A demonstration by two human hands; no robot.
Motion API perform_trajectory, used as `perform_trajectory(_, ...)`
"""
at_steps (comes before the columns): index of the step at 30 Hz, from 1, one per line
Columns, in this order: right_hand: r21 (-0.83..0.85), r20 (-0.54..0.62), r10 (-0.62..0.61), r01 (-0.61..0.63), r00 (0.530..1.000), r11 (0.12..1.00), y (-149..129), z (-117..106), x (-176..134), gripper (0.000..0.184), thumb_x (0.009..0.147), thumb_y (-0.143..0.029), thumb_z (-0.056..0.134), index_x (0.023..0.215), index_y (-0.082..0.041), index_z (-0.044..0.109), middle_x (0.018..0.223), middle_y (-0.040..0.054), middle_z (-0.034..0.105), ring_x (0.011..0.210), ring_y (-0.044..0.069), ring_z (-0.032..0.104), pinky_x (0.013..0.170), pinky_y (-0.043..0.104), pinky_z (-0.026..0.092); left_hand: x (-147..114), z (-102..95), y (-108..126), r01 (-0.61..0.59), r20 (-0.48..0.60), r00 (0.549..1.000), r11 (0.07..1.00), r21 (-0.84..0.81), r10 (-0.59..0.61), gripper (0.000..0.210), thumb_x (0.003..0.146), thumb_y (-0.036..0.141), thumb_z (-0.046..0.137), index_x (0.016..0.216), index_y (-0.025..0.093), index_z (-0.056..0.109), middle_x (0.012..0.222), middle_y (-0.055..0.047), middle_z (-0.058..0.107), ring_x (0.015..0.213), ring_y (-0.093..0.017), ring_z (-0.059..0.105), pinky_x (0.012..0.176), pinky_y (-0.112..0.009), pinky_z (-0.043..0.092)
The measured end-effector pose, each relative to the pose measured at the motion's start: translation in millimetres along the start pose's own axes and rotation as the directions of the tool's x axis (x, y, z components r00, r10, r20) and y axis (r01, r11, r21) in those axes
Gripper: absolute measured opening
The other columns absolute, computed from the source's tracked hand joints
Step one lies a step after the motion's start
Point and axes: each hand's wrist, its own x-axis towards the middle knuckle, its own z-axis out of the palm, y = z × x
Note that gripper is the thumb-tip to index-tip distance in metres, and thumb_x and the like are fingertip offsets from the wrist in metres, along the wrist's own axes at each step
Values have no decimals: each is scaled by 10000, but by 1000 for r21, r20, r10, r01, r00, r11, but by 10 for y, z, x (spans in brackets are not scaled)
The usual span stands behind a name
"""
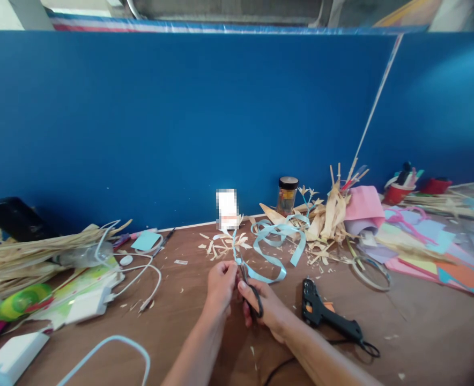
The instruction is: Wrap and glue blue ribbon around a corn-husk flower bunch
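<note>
My left hand [220,282] is closed in a pinch at the middle of the table, on a light blue ribbon [273,276]. A narrow light blue length [234,245] rises just above those fingertips; whether it is the ribbon itself or a wrapped stem I cannot tell. My right hand [269,308] grips a pair of scissors [258,305] by their black handles. The blades point up beside my left fingertips, near the ribbon, and their exact contact is unclear. From there the ribbon runs right in loose curls.
Dried husk scraps [221,245] lie beyond my hands. A black glue gun [329,313] rests at right, with its cord on the table. A lidded jar [287,194] and husk bundle [329,220] stand by the blue partition [180,118]. White cables [156,279] and coloured papers [430,246] flank both sides.
</note>
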Motion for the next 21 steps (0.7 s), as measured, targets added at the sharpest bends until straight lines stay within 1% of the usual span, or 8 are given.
perform_trajectory(4, -12, -19, 9, -9, 1000, 1000, 5, -3, 12, 429, 711, -603, 466, 725, -175, 466, 419, -79, 442, 318, 57, 422, 330, 149, 237, 23, -24, -31, -13, 2, 1000, 999, 31, 13, 171, 606, 276, 568, 524, 150, 489, 425, 58, 434, 370, -56, 355, 366, -174, 264)
perform_trajectory(7, -18, -40, 7, -8, 999, 1000, 7, -2, 18, 438, 701, -614, 468, 705, -176, 463, 414, -83, 431, 315, 56, 408, 338, 159, 265, 11, -27, -23, -13, 38, 999, 1000, 13, 12, 202, 614, 274, 558, 489, 156, 453, 421, 62, 409, 370, -52, 335, 367, -174, 250)
perform_trajectory(10, -10, -47, 11, -12, 999, 1000, 18, -2, 25, 437, 704, -614, 463, 697, -177, 461, 419, -83, 435, 316, 53, 407, 332, 156, 260, -1, -21, -6, -4, 58, 998, 1000, 6, 4, 205, 604, 262, 560, 474, 159, 440, 419, 66, 397, 371, -51, 331, 371, -175, 246)
perform_trajectory(15, -7, -53, -1, 1, 999, 1000, 25, -1, 24, 443, 707, -618, 456, 701, -174, 461, 414, -86, 424, 302, 46, 373, 315, 155, 251, 4, -13, -6, 15, 8, 1000, 1000, 7, -15, 161, 585, 252, 560, 492, 154, 473, 420, 66, 413, 378, -53, 346, 381, -173, 254)
perform_trajectory(18, -16, -69, 4, -5, 998, 1000, 19, 4, 18, 436, 707, -613, 464, 695, -177, 459, 409, -91, 409, 301, 42, 356, 312, 153, 248, 10, -13, -23, 18, 4, 1000, 1000, 5, -18, 142, 581, 235, 550, 490, 155, 475, 417, 65, 415, 377, -57, 355, 382, -175, 262)
perform_trajectory(21, -43, -92, -22, 18, 995, 999, 28, 5, 23, 436, 709, -610, 465, 666, -176, 455, 396, -91, 392, 295, 40, 331, 309, 159, 250, 12, -10, -37, 13, -2, 1000, 1000, 12, -13, 111, 571, 206, 534, 489, 156, 480, 412, 67, 412, 373, -59, 353, 375, -176, 261)
